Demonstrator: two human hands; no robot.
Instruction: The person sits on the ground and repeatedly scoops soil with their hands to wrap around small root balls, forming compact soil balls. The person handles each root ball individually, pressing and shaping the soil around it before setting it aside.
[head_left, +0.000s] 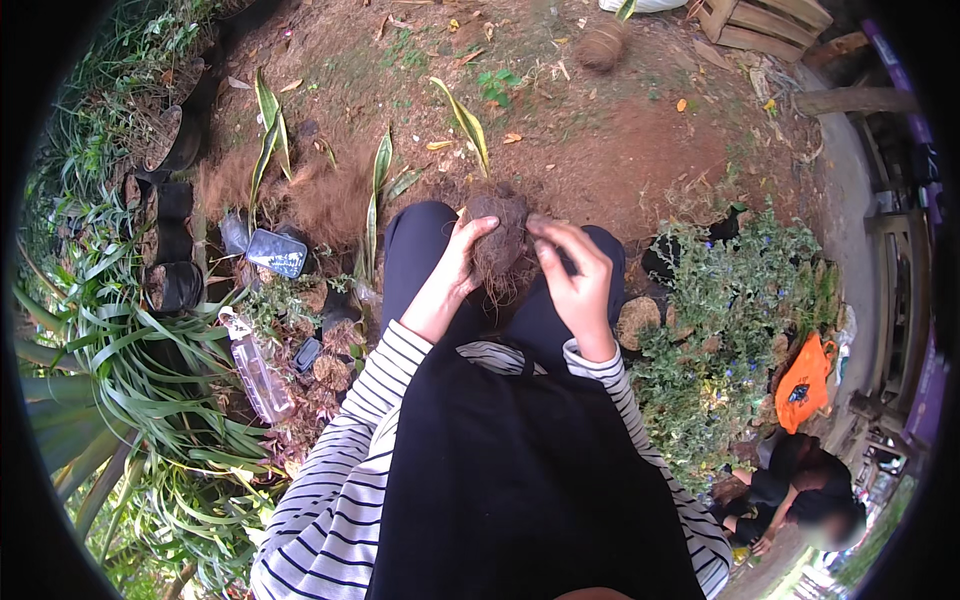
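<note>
Between my knees is a brown, fibre-covered root ball (501, 236) with loose strands hanging from its lower side. A yellow-edged snake plant leaf (469, 124) rises from its top. My left hand (456, 262) grips the ball from the left, its thumb across the front. At the ball's right edge are the bent fingertips of my right hand (574, 270), with the thumb lower down and apart from them. Whether those fingers pinch a fine thread is too small to tell. More snake plant leaves (379, 187) stand to the left, beside loose brown fibre (334, 191).
On my left lie a clear plastic bottle (259, 371), a plastic container (277, 253) and black pots (176, 285). A leafy shrub (727, 300) grows on my right, near an orange bag (802, 386) and a crouching person (802, 480). Another fibre ball (601, 46) and a wooden crate (765, 26) are ahead.
</note>
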